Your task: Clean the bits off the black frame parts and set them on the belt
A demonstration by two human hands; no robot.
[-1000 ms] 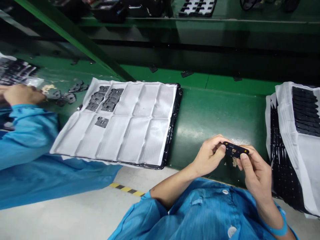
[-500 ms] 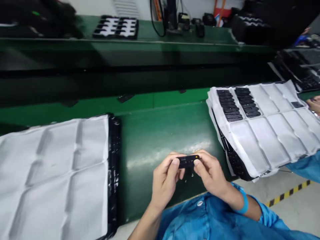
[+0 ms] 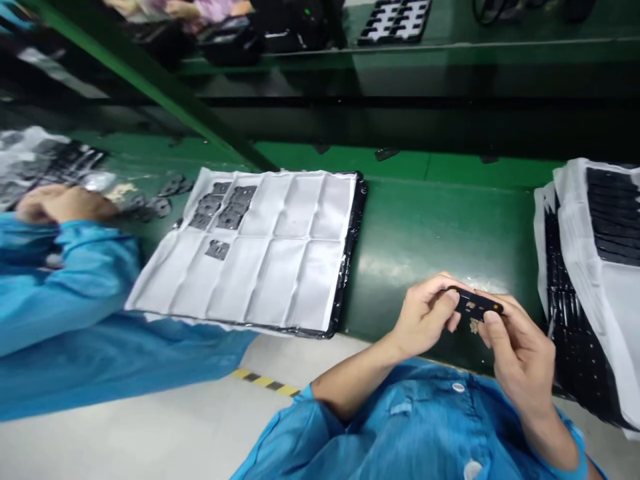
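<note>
A small flat black plastic part (image 3: 474, 304) with yellow spots near its ends is held between both hands, over the near edge of the green table. My left hand (image 3: 425, 313) pinches its left end, thumb on top. At its right end my right hand (image 3: 517, 340) is closed, the thumb pressing the face and the fingers behind. Just below the part lie small pale beige pieces (image 3: 475, 326), partly hidden by the fingers. To the left sits a tray lined with white sheet (image 3: 280, 280), holding several dark flat parts (image 3: 237, 207).
A stack of black trays with white liners (image 3: 575, 313) stands at the right, dark parts in rows on top. At the left, a co-worker's hands (image 3: 75, 203) are over the table beside loose dark parts (image 3: 160, 205). A green post (image 3: 165, 93) slants across the back left.
The view has swung right and then back left. Both hands keep hold of the black part, which tilts slightly between frames.
</note>
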